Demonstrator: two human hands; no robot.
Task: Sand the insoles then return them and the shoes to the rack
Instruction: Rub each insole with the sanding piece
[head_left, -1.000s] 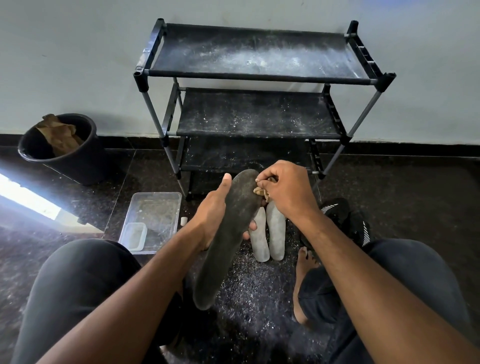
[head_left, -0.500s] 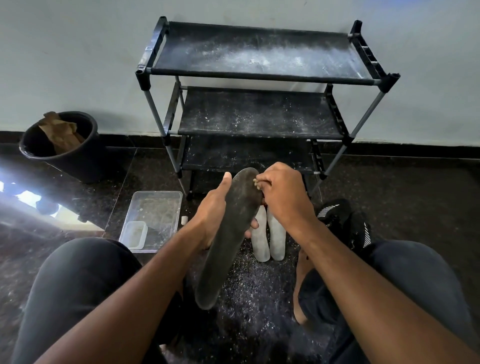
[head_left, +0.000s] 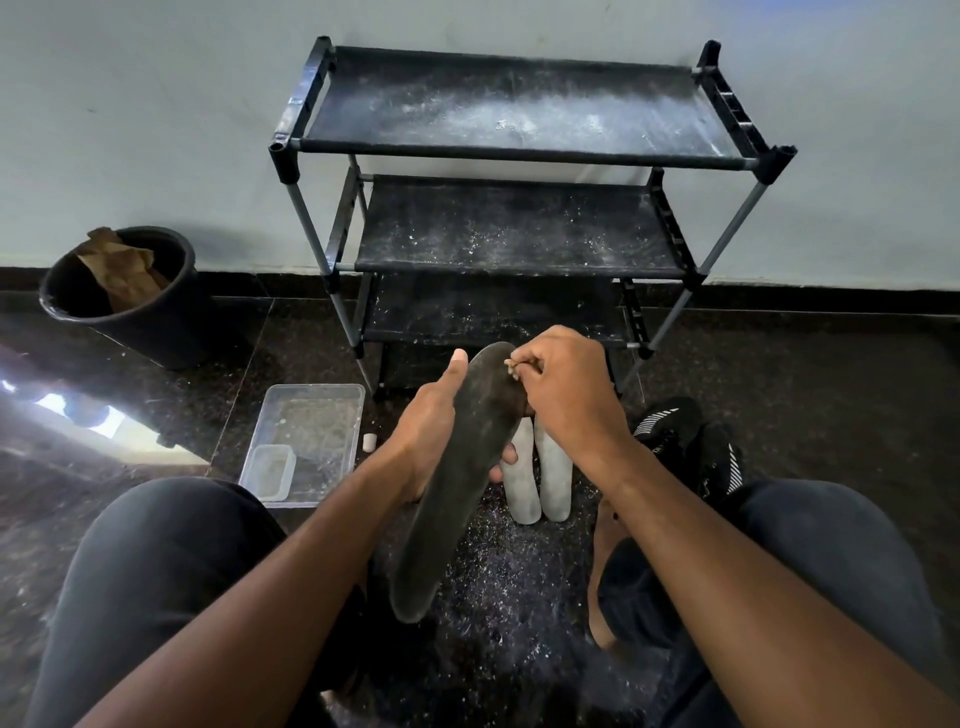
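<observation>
The left hand (head_left: 434, 434) gripped a dark insole (head_left: 457, 483) round its middle, thumb along the left edge and fingertips showing at the right edge; the insole was held tilted above the floor, its far end up near the rack (head_left: 514, 156), its near end down between the knees. The right hand (head_left: 566, 395) had its fingers curled, pinching a small tan scrap of sandpaper (head_left: 511, 366) against the insole's upper end. Two pale insoles (head_left: 540, 473) lay side by side on the dusty floor just behind the held one; black shoes (head_left: 691, 447) sat to their right. A clear plastic tray (head_left: 311, 415) lay on the left; a black bucket (head_left: 130, 306) holding brown paper stood by the wall.
</observation>
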